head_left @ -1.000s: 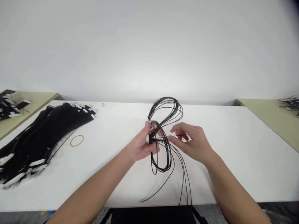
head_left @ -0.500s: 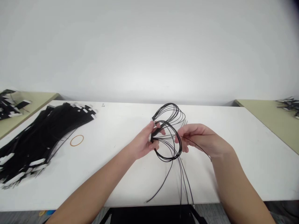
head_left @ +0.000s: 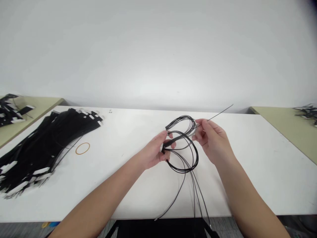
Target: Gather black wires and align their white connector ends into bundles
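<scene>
My left hand point(head_left: 158, 150) is closed around the gathered end of a looped bundle of thin black wires point(head_left: 195, 158), where small white bands or connectors show between the fingers. The bundle forms two loops to the right of that hand, and several loose wire ends hang down past the table's front edge. My right hand point(head_left: 211, 138) pinches a single black wire point(head_left: 221, 112) between thumb and fingers at the right side of the loops. Its free end points up and to the right beyond the fingertips.
On the left of the white table point(head_left: 260, 185) lies a large pile of black wire bundles point(head_left: 52, 142) with white ends. Beside it is a tan rubber band point(head_left: 82, 148). More wires point(head_left: 12, 110) rest on the left side table, and others point(head_left: 308, 112) on the right one.
My right hand has moved up and turned, and the wire in it now points up to the right instead of trailing down. The left hand with the bundle has shifted slightly right.
</scene>
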Available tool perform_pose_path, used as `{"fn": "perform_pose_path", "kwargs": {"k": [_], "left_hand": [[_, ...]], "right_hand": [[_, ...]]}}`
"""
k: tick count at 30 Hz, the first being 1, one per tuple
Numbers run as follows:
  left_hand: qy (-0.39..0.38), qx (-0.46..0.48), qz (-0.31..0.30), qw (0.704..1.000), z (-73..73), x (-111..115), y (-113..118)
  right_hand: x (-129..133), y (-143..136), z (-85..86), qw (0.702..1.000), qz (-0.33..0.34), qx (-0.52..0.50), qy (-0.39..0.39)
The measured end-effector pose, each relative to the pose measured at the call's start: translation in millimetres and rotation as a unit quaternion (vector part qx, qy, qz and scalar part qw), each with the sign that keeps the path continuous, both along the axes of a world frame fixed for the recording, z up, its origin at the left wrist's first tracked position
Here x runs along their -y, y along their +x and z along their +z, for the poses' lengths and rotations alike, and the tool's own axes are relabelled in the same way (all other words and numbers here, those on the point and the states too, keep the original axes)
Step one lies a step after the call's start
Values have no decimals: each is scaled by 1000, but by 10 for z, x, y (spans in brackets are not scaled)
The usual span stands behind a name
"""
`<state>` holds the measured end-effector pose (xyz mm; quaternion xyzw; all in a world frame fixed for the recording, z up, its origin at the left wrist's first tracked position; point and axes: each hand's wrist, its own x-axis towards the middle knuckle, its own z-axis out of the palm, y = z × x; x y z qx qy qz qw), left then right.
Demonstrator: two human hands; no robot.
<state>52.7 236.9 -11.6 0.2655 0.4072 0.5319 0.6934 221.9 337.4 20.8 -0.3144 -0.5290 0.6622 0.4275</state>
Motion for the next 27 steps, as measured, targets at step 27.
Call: {"fn": "perform_pose_path", "kwargs": {"k": [27], "left_hand": [[27,-78,-16,996,44,5,10]], "right_hand": [[110,100,60,952,20,126,280]]}}
